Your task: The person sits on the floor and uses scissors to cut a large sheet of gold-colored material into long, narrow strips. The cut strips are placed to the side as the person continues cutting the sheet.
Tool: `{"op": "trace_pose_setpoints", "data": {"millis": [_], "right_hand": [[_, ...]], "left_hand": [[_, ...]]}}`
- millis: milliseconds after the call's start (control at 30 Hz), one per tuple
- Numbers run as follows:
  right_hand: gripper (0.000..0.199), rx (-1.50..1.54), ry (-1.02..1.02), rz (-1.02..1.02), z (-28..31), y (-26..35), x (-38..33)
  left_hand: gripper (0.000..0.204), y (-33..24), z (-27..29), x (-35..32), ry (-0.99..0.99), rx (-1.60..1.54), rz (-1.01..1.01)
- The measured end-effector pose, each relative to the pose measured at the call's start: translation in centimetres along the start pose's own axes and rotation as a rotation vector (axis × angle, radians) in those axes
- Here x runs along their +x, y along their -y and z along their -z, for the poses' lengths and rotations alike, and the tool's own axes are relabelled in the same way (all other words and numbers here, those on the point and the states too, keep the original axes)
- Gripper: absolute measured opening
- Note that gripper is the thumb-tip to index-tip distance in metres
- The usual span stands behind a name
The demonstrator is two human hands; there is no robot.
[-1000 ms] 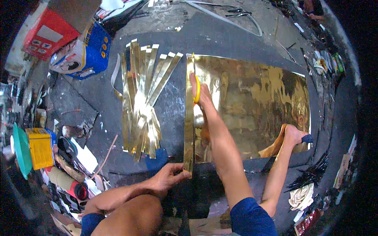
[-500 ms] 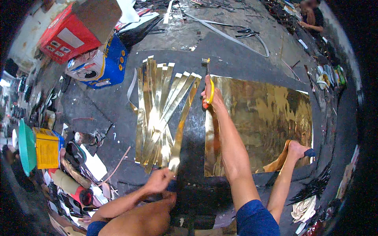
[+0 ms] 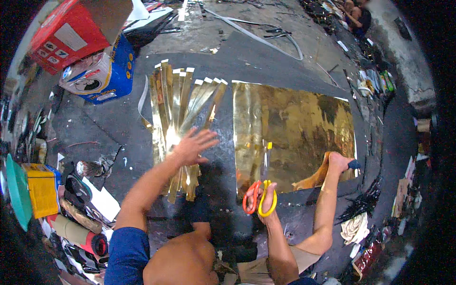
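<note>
Fingers spread, my left hand is over a fan of shiny gold strips with white ends, which lie overlapping on the dark floor mat. Its palm hides the middle of the strips; I cannot tell how firmly it touches them. My right hand grips scissors with one red and one yellow handle. Their blades point away from me, over the near left part of a large gold sheet. My bare foot rests on the sheet's right side.
A red box and a blue box stand at the far left. Nearer on the left are a yellow container, a green lid-like disc and a cardboard roll. A crumpled cream cloth lies at right. Another person sits far right.
My right hand has drawn the scissors back toward me from the sheet's far left corner. My left hand has let go of a strip, moved forward and spread over the pile.
</note>
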State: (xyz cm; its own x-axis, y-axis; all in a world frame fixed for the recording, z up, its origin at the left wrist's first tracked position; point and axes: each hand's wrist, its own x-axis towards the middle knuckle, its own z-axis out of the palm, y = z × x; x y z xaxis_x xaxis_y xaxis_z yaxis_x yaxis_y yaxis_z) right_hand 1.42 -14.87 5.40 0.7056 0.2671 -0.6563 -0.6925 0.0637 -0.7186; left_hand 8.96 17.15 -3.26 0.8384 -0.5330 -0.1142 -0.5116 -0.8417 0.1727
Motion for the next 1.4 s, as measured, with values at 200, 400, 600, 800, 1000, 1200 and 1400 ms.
{"op": "trace_pose_setpoints", "data": {"millis": [200,400,600,800,1000,1200,1400], "right_hand": [[0.097,0.053,-0.166,-0.012,3.1,-0.4,-5.6],[0.093,0.053,-0.212,0.069,3.3,0.0,-8.6],[0.086,0.121,-0.21,0.048,5.2,-3.5,-13.2],[0.084,0.122,-0.167,0.037,5.2,-4.2,-15.9],[0.085,0.077,-0.189,-0.013,4.7,-4.4,-16.9],[0.08,0.0,-0.086,-0.002,2.5,-3.5,-16.7],[0.076,-0.193,-0.032,-0.054,3.3,-5.6,-13.6]], "left_hand": [[0.081,6.0,4.6,-5.3,0.154,0.221,0.244],[0.069,4.0,7.5,-4.9,0.064,0.305,0.408],[0.061,-9.9,-3.3,7.7,-0.253,-1.193,0.726],[0.05,-15.3,-4.1,11.7,-0.541,-1.17,1.259],[0.033,-15.5,-2.9,10.8,-0.608,-1.053,0.913],[0.033,-7.8,-7.1,9.1,-0.877,-1.026,1.036],[0.025,-6.4,-2.8,2.2,-0.604,-1.321,1.014]]}}
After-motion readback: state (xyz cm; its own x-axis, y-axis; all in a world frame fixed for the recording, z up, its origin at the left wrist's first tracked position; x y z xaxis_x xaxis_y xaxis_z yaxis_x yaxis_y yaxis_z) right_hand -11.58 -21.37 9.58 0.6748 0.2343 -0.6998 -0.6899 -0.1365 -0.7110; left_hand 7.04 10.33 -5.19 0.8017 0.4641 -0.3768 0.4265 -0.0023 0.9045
